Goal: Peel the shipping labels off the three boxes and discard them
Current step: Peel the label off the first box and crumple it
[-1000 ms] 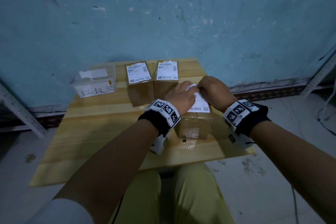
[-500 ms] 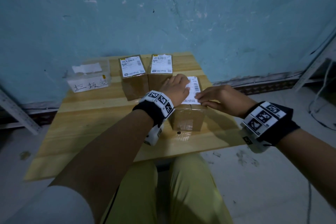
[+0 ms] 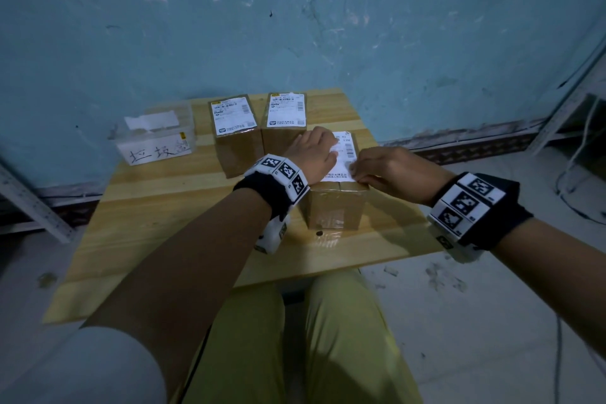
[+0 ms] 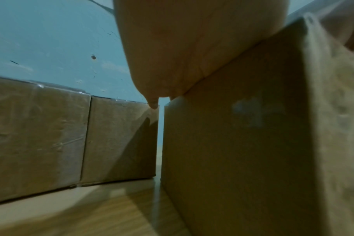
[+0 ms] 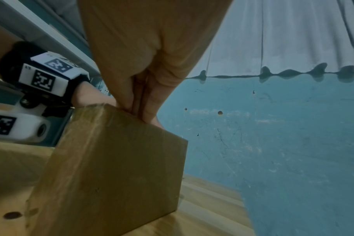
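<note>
Three brown taped boxes stand on the wooden table (image 3: pixel 157 226). The near box (image 3: pixel 337 207) (image 5: pixel 111 167) (image 4: pixel 243 143) carries a white shipping label (image 3: pixel 344 159) on top. My left hand (image 3: pixel 319 149) (image 4: pixel 192 47) lies flat over the label's left part and presses the box down. My right hand (image 3: pixel 355 174) (image 5: pixel 141 111) has thumb and fingers bunched on the label's near right corner; the label looks flat. Two back boxes (image 3: pixel 239 147) (image 3: pixel 282 139) stand side by side, each with its own label (image 3: pixel 233 116) (image 3: pixel 286 110).
A clear container (image 3: pixel 154 138) with a handwritten paper strip sits at the table's back left, with white paper inside. A blue wall runs close behind the table. Metal shelf legs (image 3: pixel 29 200) stand to the left, cables (image 3: pixel 577 174) lie on the floor to the right.
My right hand has left the label's far end, slid down its right side and now curls on the near right corner. My left hand has stayed on the box top.
</note>
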